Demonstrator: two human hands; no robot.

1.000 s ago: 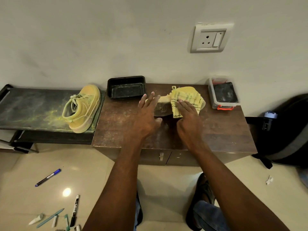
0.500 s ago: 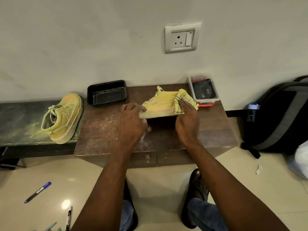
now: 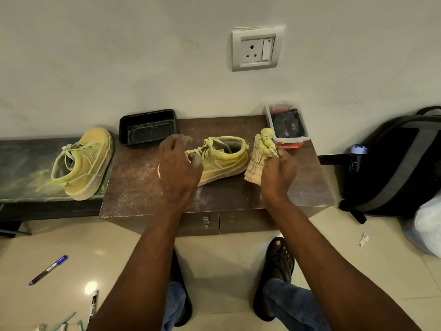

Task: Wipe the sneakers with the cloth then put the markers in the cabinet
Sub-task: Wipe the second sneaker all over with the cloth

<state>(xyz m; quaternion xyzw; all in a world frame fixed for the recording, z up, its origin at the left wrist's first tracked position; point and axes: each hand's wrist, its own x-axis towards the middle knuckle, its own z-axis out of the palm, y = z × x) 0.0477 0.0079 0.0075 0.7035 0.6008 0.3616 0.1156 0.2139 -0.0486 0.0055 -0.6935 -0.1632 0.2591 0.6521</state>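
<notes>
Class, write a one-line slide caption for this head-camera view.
Right hand grips the cloth beside a dusty yellow sneaker on the cabinet; left hand hovers over its toe.

2 sneakers (image 3: 220, 158) (image 3: 83, 163), 1 cloth (image 3: 261, 155), 2 trays (image 3: 148, 127) (image 3: 287, 125), 2+ markers (image 3: 47, 270) (image 3: 93, 305), 1 backpack (image 3: 393, 163)

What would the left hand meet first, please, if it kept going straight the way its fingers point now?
Probably the black tray by the wall; the left hand points that way, though depth is unclear.
</notes>
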